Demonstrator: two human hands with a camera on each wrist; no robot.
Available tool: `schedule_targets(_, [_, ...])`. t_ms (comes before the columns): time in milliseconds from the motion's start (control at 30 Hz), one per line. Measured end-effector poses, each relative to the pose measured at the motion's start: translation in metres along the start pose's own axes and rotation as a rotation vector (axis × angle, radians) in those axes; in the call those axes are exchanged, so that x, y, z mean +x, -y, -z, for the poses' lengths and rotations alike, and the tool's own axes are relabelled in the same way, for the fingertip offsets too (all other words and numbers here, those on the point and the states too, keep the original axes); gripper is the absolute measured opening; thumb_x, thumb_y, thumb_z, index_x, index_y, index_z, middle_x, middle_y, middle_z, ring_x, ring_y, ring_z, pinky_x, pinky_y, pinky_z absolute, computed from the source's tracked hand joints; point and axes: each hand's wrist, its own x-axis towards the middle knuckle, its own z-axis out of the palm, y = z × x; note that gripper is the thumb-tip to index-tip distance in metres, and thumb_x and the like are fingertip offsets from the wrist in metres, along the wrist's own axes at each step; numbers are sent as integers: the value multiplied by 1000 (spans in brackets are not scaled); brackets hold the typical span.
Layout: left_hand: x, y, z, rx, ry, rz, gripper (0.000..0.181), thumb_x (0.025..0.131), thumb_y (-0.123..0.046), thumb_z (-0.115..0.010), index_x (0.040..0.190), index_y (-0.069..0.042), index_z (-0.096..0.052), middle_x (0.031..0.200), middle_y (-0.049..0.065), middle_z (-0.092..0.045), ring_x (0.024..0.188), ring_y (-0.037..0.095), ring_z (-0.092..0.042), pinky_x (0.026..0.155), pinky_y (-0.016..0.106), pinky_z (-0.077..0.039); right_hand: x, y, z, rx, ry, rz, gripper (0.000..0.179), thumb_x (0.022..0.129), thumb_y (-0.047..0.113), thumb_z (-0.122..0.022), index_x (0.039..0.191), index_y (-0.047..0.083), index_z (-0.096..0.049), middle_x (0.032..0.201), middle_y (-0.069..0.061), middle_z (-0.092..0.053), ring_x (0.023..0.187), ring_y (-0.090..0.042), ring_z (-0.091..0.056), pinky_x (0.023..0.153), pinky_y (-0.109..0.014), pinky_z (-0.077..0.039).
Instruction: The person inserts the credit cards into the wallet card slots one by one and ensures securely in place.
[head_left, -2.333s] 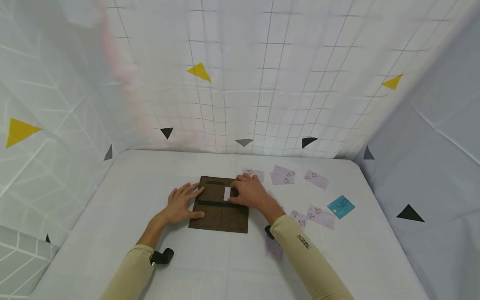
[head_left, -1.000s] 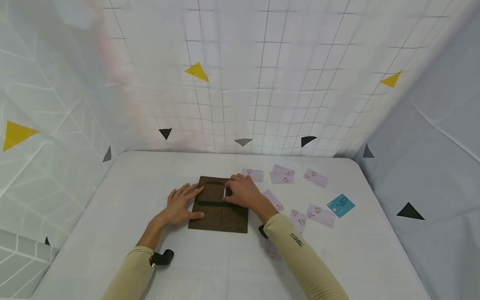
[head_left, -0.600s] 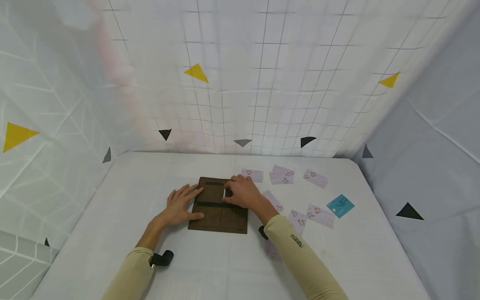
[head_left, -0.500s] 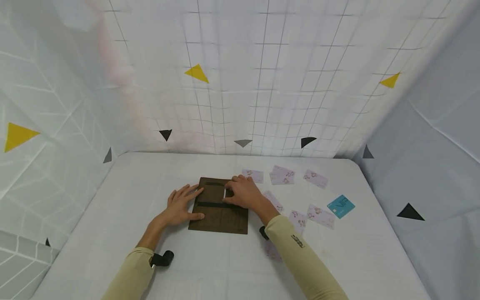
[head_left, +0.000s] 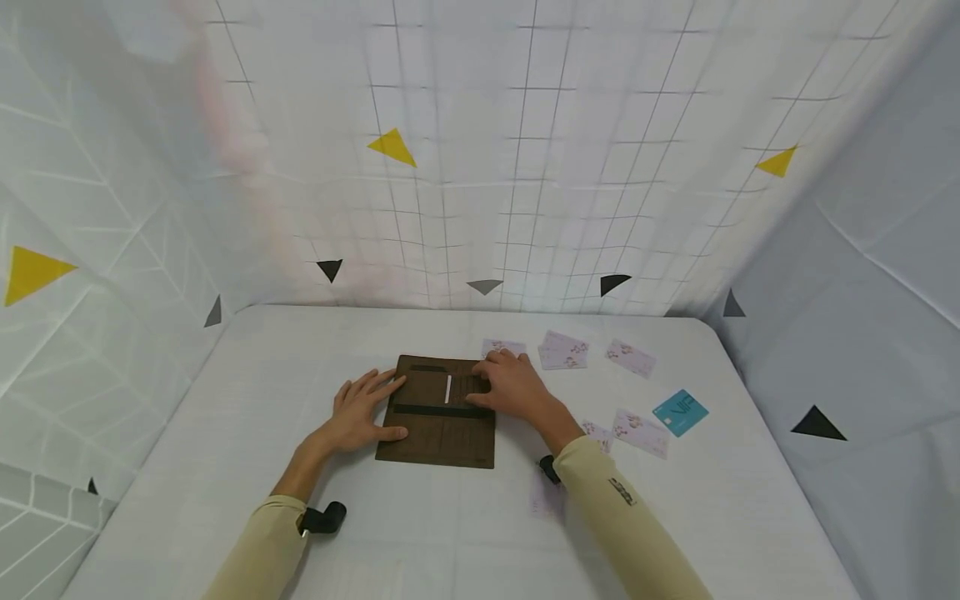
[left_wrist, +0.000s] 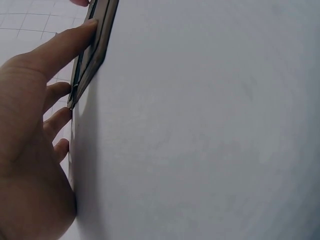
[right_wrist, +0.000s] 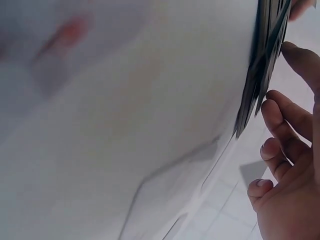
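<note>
An opened brown wallet point(head_left: 435, 437) lies flat on the white table, a dark band across its middle. A narrow white card edge point(head_left: 448, 389) sticks out of a pocket in its far half. My left hand point(head_left: 363, 410) rests on the wallet's left side, fingers spread straight; the left wrist view shows its thumb point(left_wrist: 65, 45) on the wallet. At the right edge, my right hand point(head_left: 513, 385) has thumb and fingers apart over the far half, holding nothing. In the right wrist view its loosely bent fingers point(right_wrist: 282, 125) are beside the wallet's edge point(right_wrist: 262, 55).
Right of the wallet lie several pinkish printed paper slips, such as one slip point(head_left: 641, 433) and another slip point(head_left: 632, 357). A blue VIP card point(head_left: 681, 412) lies farther right. White patterned sheets point(head_left: 480, 167) rise behind and beside the table point(head_left: 420, 542).
My right hand first moved left with the white card, which went deeper into the pocket until only a thin edge showed. It has since let go and drawn back right. The left hand stayed put.
</note>
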Motion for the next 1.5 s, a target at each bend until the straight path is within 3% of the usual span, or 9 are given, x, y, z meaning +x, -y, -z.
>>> schedule_targets(367, [-2, 1, 0, -3, -7, -6, 91, 82, -50, -80, 156, -16, -40, 164, 11, -28, 152, 42, -12, 113, 71, -1, -29, -37, 10, 14, -21, -69, 54, 85, 58, -74, 124, 20, -71, 110, 5, -64, 104, -17, -57, 84, -43, -41])
schedule_targets(667, [-3, 1, -1, -10, -9, -8, 91, 82, -49, -80, 156, -15, -40, 163, 12, -29, 151, 43, -12, 113, 72, 0, -51, -59, 14, 4, -32, -110, 53, 84, 54, -76, 122, 18, -71, 108, 3, -65, 106, -21, -59, 88, -48, -42])
schedule_targets(1167, [-2, 0, 1, 7, -8, -8, 90, 83, -50, -79, 156, -16, -39, 164, 11, -28, 151, 42, -12, 113, 71, -1, -72, -74, 21, -23, -15, -158, 60, 82, 59, -76, 124, 17, -71, 113, 0, -65, 110, -24, -56, 85, -47, -41])
schedule_targets(1500, [-1, 0, 2, 8, -7, -13, 90, 83, -51, -78, 156, -16, -40, 164, 11, -29, 151, 42, -12, 113, 70, -1, -88, -73, 22, -83, 47, -180, 68, 77, 66, -76, 124, 17, -71, 128, -7, -63, 121, -29, -53, 91, -51, -42])
